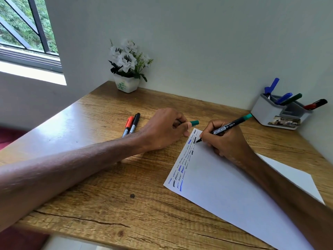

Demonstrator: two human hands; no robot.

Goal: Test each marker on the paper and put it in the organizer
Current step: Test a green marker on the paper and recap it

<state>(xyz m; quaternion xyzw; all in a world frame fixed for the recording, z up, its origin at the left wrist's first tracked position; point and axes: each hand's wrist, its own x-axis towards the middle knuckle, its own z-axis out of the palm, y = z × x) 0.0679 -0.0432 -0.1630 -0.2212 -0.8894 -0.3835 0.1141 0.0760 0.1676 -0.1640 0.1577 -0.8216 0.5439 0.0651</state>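
Right hand grips a teal-ended marker, its tip touching the paper near the sheet's top corner, at frame centre. Left hand rests on the bench just left of that corner, pinching the teal cap. Two capped markers lie left of it. The organizer, at frame right, holds several markers.

Wooden desk in corner; pale walls; barred window left, daylight; potted white flowers.

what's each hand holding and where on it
The right hand grips the green marker low on its barrel, near the tip. The left hand pinches the green cap by one end.
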